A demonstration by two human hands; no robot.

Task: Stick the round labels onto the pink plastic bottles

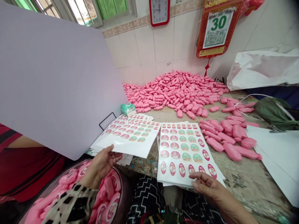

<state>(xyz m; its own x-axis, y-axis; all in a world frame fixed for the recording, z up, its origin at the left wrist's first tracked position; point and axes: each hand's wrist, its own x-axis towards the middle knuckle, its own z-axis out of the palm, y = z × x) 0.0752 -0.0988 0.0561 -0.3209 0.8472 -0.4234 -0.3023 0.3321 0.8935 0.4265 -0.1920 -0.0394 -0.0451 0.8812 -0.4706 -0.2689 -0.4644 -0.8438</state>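
My left hand (101, 165) grips the near edge of a sticker sheet (130, 137) printed with rows of red and green oval labels, lifted a little over a stack of like sheets. My right hand (205, 185) pinches the near edge of a second sticker sheet (184, 151) lying on the worn table (243, 177). Loose pink bottle-shaped pieces (230, 137) lie just right of that sheet. A big heap of the same pink pieces (177, 91) fills the table's far side by the tiled wall.
A clear bowl of labelled pink pieces (102, 196) sits near my left forearm. A large pale board (53, 81) leans at left, a person in red (21, 165) behind it. White sheets (277, 155) lie at right, with a white plastic bag (263, 67) and a green bag (273, 112).
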